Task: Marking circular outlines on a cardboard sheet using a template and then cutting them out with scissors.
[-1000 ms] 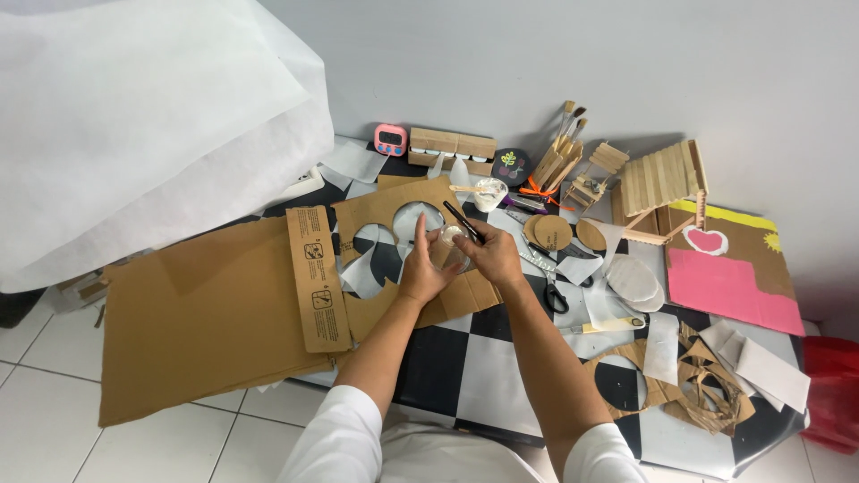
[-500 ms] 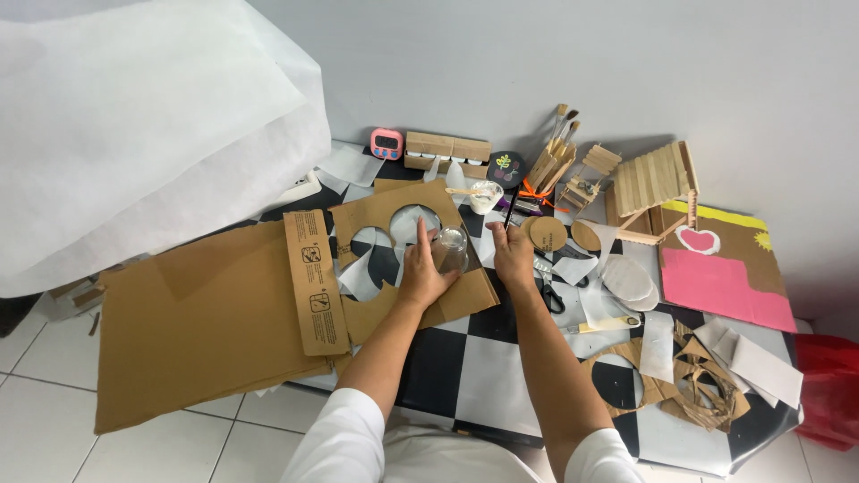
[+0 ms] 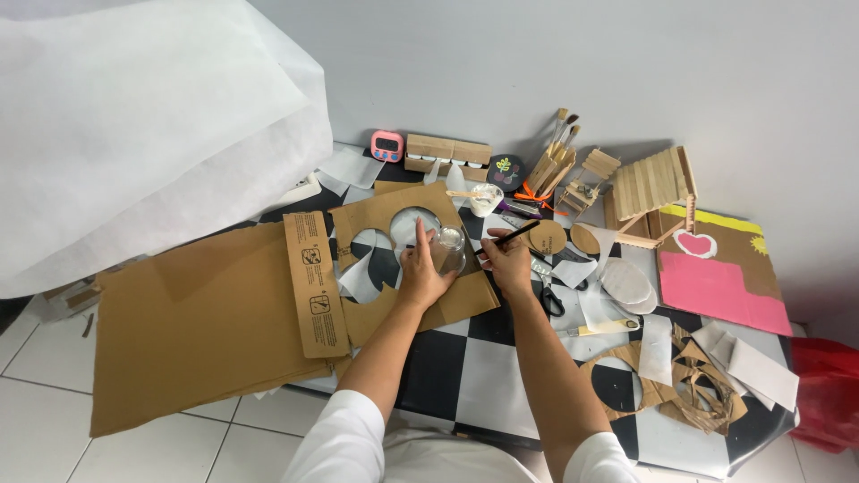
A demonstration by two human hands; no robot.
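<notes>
The left hand (image 3: 420, 273) presses an upturned clear glass (image 3: 448, 249) onto the cut cardboard sheet (image 3: 420, 268) on the checkered tabletop (image 3: 465, 358), its grip closed around it; the right hand (image 3: 508, 264) pinches one black pencil (image 3: 506, 237); seemingly tracing a circle, which needs a steady glass; two round holes show; two cardboard discs (image 3: 559, 238) lie nearby.

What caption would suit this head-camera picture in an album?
Left hand steadies a clear glass on cut cardboard; right hand holds a black pencil.

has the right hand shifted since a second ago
Yes. The right hand with the black pencil moved right, away from the clear glass on the cut cardboard.
</notes>
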